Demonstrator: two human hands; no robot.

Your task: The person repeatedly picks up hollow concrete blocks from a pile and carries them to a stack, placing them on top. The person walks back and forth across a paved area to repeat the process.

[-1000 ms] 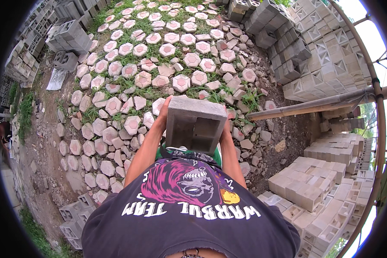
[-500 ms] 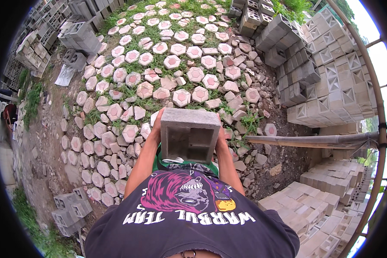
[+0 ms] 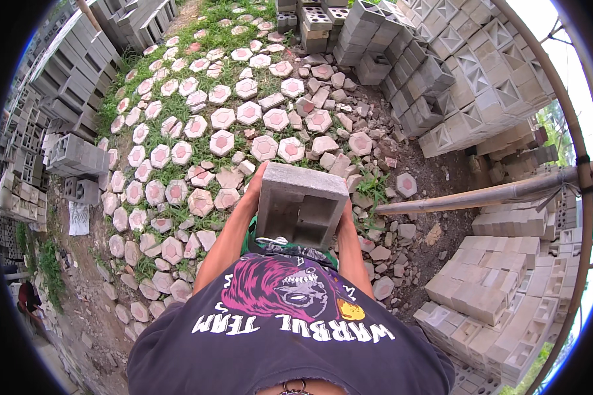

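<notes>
A grey hollow concrete block (image 3: 304, 179) is held up in front of my waist, its open hollow side turned toward me. My left hand (image 3: 256, 185) grips its left side and my right hand (image 3: 345, 212) its right side. The fingers of both hands are mostly hidden behind the block. Beneath and beyond it, hexagonal paving stones (image 3: 264, 148) with pinkish centres lie over grass and broken rubble.
A bamboo pole (image 3: 481, 194) crosses at waist level on my right. Decorative vent blocks (image 3: 471, 76) and pale blocks (image 3: 487, 270) are stacked on the right. More grey blocks (image 3: 79, 155) stand at left, beside a white sack (image 3: 79, 218). Another person (image 3: 28, 299) is at the far left.
My view has turned to the right, so the paving stones and left stacks have shifted in the picture. Both hands still hold the block, now slightly tilted and a little further right.
</notes>
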